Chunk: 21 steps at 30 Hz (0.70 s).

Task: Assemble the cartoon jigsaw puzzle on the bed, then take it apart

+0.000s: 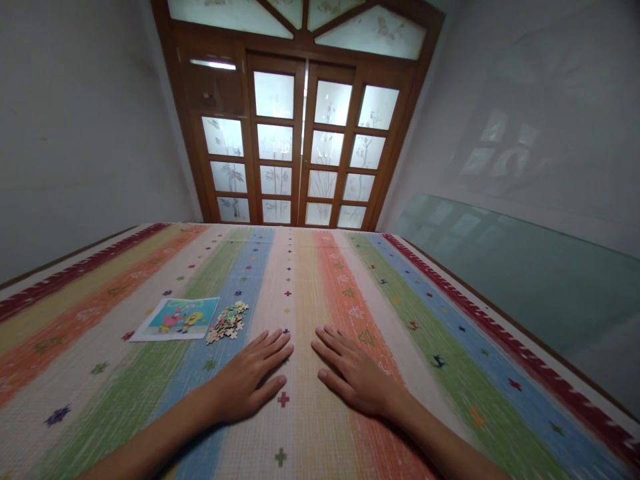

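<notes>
My left hand [250,383] lies flat, palm down, on a striped multicoloured mat [310,280], fingers stretched forward and holding nothing. My right hand [353,377] lies flat beside it in the same way, a small gap between the two. A heap of loose jigsaw pieces [228,322] sits just beyond and left of my left hand. Next to the heap on its left lies a cartoon picture sheet [177,319], flat on the mat.
A wooden double door with frosted glass panes [300,153] stands at the far end of the mat. Grey walls run along both sides. A large pane of greenish glass [525,280] leans along the right wall beside the mat's edge.
</notes>
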Motion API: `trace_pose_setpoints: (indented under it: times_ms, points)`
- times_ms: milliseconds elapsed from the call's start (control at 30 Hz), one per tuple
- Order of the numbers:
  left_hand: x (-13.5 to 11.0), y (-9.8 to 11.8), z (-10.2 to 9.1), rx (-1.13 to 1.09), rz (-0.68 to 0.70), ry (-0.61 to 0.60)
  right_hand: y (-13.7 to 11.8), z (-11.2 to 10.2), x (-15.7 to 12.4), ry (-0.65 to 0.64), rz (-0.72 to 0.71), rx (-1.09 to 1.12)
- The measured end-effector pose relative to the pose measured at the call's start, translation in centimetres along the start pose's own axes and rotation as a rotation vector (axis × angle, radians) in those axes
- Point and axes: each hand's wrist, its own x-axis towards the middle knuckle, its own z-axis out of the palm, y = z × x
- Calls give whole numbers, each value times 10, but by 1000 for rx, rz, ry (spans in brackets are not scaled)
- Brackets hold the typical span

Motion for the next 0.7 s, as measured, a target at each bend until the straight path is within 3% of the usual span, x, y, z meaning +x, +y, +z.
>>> trace_pose_setpoints:
  times_ms: [700]
  points:
    - [-3, 1, 0, -29, 29, -28, -2, -5, -2, -36, -37, -28]
